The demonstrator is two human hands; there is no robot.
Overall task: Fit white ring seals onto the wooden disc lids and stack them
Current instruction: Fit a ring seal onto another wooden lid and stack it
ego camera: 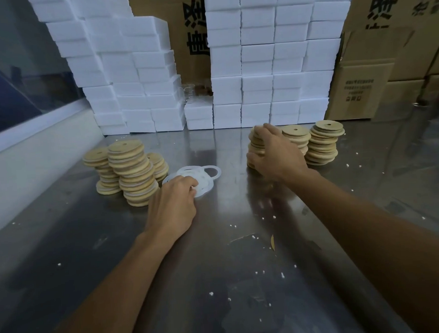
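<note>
My left hand [172,207] pinches a seal from the rings [201,178] under its fingertips; my right hand [273,150] grips the nearest lid stack [256,144]. Advise separating one ring, lifting one lid only.

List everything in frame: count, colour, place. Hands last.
sealed lid stacks: four leaning stacks, tan with white rims, table left
bare lid stacks: three stacks, tan, table right; the nearest one mostly hidden by the hand
ring seals: small loose pile, white, table centre
foam boxes: many, white, stacked along the back
cardboard cartons: several, brown with black print, behind and to the right of the foam
glass jars: count unclear, clear, in the gap between foam stacks
foam crumbs: scattered, white, tabletop
table: one, steel
left hand: fingers on the ring seals
right hand: fingers curled round the nearest bare stack
</note>
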